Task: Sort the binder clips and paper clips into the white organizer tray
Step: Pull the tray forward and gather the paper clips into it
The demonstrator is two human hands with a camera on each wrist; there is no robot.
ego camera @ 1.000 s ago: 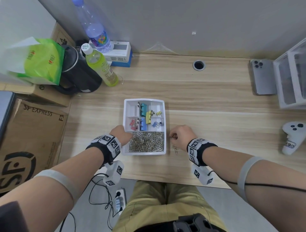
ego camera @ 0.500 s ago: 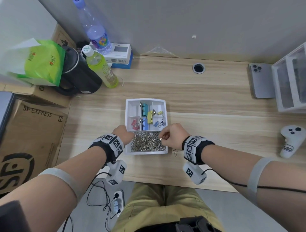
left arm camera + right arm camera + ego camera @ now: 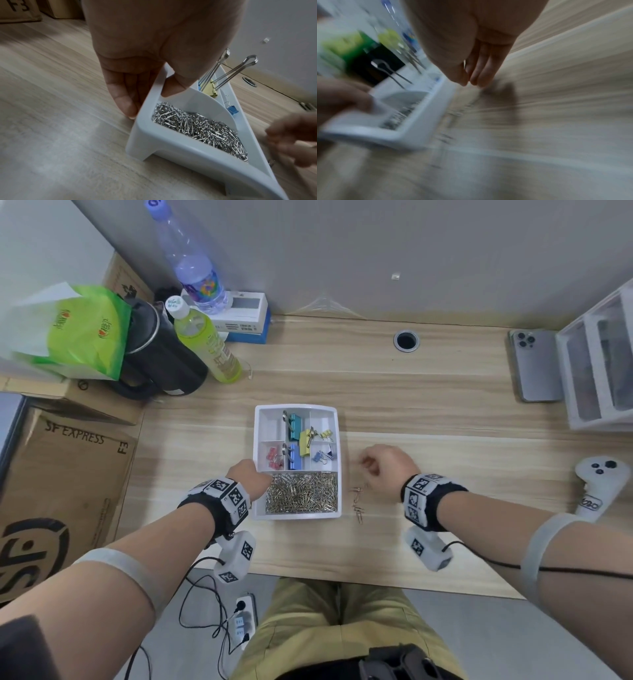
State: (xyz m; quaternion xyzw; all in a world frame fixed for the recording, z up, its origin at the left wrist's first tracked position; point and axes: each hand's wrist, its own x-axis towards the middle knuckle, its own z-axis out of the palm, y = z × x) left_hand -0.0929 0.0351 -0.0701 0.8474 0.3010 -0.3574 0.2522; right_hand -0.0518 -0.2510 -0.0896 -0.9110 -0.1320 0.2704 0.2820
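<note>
Left hand (image 3: 154, 56) grips the white organizer tray (image 3: 297, 514) wall, thumb inside, fingers (image 3: 125, 100) outside; right hand (image 3: 385, 465) hovers beside it over loose paper clips (image 3: 358, 501) on the bench (image 3: 445, 412), fingertips pinched together, contents unclear.

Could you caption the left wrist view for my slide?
Left hand grips the white organizer tray beside its heap of paper clips.

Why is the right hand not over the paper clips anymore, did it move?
Yes. The right hand has swung rightward off the white organizer tray; half a second ago it hung over the paper clips, and now it is over bare desk beside the tray.
</note>
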